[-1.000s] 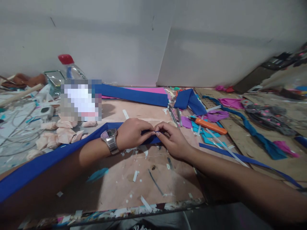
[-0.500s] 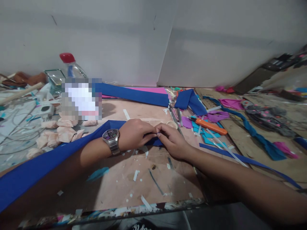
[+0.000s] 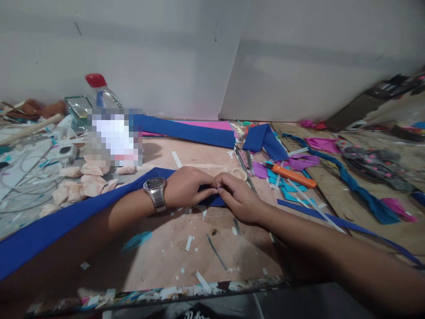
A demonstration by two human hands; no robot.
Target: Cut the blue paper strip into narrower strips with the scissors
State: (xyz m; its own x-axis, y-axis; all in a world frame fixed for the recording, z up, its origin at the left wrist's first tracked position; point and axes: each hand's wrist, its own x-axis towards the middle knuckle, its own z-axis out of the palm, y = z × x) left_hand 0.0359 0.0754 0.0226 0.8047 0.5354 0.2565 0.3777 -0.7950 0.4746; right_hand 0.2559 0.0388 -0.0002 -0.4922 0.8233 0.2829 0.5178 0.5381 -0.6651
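A long blue fabric strip (image 3: 83, 215) runs from the lower left, behind my left forearm, to the middle of the work board (image 3: 166, 248). My left hand (image 3: 191, 188), with a metal watch (image 3: 155, 188) on its wrist, pinches the strip near its end. My right hand (image 3: 241, 197) meets it there, thumb and fingers closed on the same strip. The fingertips of both hands touch, and the pinched bit of fabric is mostly hidden under them. A roll of tape (image 3: 239, 174) lies just behind my right hand.
An orange cutter (image 3: 294, 175) lies to the right among turquoise and purple scraps. Another folded blue strip (image 3: 186, 131) stretches along the back. Peach fabric pieces (image 3: 93, 186) and cables sit at left, near a red-capped bottle (image 3: 96, 80). A narrow blue strip (image 3: 348, 226) lies right.
Both hands stay at the same spot on the blue strip, with only slight finger movement. The whole view has shifted a little.
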